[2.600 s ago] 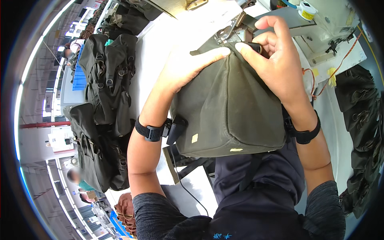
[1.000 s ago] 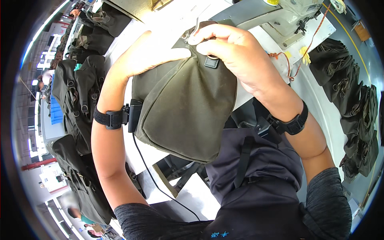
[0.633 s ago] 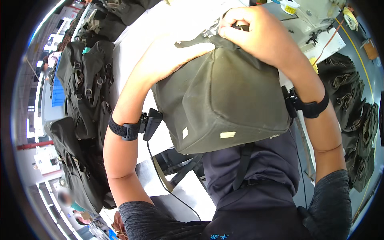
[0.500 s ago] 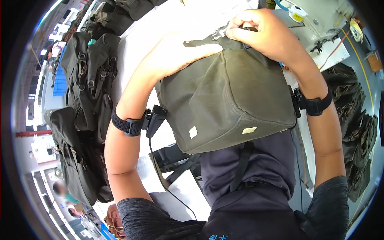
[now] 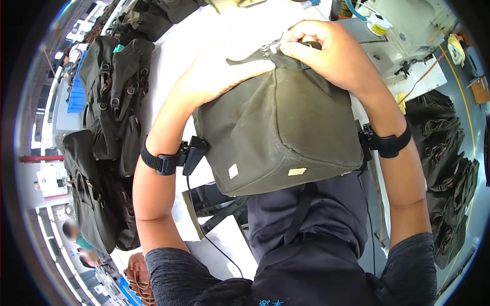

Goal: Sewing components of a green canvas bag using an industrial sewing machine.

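An olive-green fabric bag [image 5: 319,122] is held up in front of my body, its seamed base tilted towards me. Two small pale patches stick to it near the lower edge. My left hand [image 5: 219,79] grips the bag's upper left part, thumb lying along the fabric; its other fingers are lost behind the bag and in glare. At the far top edge, my right hand [image 5: 326,53] is closed in a pinch on the bag, beside a dark strap piece [image 5: 312,46]. What exactly lies between those fingertips is hidden.
A white worktable [image 5: 171,61] lies under and beyond the bag. Dark green bags [image 5: 104,102] with straps are piled along the left, and more dark bags [image 5: 439,153] hang at the right. A pale machine [image 5: 413,30] stands at the far right. Blurred people [image 5: 84,245] are at far left.
The bag and both hands sit slightly further left in the picture, and the right hand a little lower. Both grips look the same.
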Available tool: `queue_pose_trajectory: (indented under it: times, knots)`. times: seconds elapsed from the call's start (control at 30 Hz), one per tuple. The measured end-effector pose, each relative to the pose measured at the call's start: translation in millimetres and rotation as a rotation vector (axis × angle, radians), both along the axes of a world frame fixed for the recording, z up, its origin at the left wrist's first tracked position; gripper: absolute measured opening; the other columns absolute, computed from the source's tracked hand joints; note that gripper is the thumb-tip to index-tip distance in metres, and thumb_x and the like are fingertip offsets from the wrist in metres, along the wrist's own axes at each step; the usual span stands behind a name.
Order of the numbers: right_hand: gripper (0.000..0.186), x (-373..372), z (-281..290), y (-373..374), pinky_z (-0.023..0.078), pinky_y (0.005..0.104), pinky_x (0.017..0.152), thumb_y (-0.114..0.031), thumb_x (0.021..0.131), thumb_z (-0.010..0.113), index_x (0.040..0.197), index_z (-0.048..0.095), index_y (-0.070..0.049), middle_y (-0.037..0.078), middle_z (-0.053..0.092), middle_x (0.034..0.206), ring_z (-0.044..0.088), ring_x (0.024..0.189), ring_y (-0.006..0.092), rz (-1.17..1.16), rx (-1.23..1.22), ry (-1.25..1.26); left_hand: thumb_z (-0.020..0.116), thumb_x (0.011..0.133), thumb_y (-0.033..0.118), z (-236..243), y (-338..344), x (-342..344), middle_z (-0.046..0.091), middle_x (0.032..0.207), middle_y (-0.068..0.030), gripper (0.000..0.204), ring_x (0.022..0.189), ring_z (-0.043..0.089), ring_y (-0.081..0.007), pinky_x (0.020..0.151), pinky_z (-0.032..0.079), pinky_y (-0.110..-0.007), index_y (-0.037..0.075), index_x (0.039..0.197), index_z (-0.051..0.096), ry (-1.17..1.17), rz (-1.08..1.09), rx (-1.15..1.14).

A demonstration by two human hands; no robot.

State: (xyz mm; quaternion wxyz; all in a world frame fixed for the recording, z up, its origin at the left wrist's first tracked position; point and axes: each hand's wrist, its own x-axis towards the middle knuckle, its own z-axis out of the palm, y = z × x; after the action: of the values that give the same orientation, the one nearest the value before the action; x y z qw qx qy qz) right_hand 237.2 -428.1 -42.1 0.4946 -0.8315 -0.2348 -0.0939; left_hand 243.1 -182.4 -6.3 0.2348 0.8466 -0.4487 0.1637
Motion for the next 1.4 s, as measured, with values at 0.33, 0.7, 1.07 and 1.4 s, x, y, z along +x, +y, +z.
queue_pose_trajectory:
  times: [0.33,0.7,1.07,1.4]
  knots:
    - [0.02,-1,1,-2,0.043,0.0285,0.063,-0.023,0.091,0.07,0.094,0.073,-0.003,0.002,0.065,0.076,0.055,0.067,0.0113,-0.003,-0.003,0.007,0.087,0.081,0.024,-4,-3,-10,0.067,0.135,-0.0127,0.056,0.129,0.057,-0.0274,0.11,0.043,-0.038,0.003,0.13,0.069,0.237,0.14,-0.083]
    - [0.019,-46,-19,23,0.049,0.0328,0.071,-0.025,0.085,0.078,0.088,0.074,-0.006,0.011,0.07,0.076,0.065,0.075,0.0285,-0.338,0.101,-0.305,0.086,0.082,0.02,5,36,29,0.054,0.154,-0.0116,0.076,0.146,0.045,-0.0305,0.12,0.035,-0.04,0.008,0.15,0.054,-0.036,0.073,0.317]
    - [0.023,-81,-64,41,0.048,0.0258,0.075,-0.022,0.095,0.075,0.105,0.074,-0.002,-0.002,0.071,0.09,0.056,0.078,0.007,0.053,0.676,0.275,0.086,0.074,0.03,46,-15,-144,0.05,0.155,-0.0121,0.089,0.145,0.044,-0.0314,0.124,0.023,-0.053,0.007,0.151,0.048,0.049,0.279,0.753]
    - [0.023,-91,-35,50,0.043,0.0239,0.06,-0.014,0.095,0.075,0.111,0.07,0.002,-0.002,0.06,0.074,0.05,0.066,0.005,-0.052,0.408,0.294,0.087,0.072,0.038,-30,-18,-107,0.054,0.148,-0.0118,0.093,0.138,0.049,-0.0308,0.119,0.031,-0.054,0.007,0.15,0.049,-0.238,0.385,0.244]
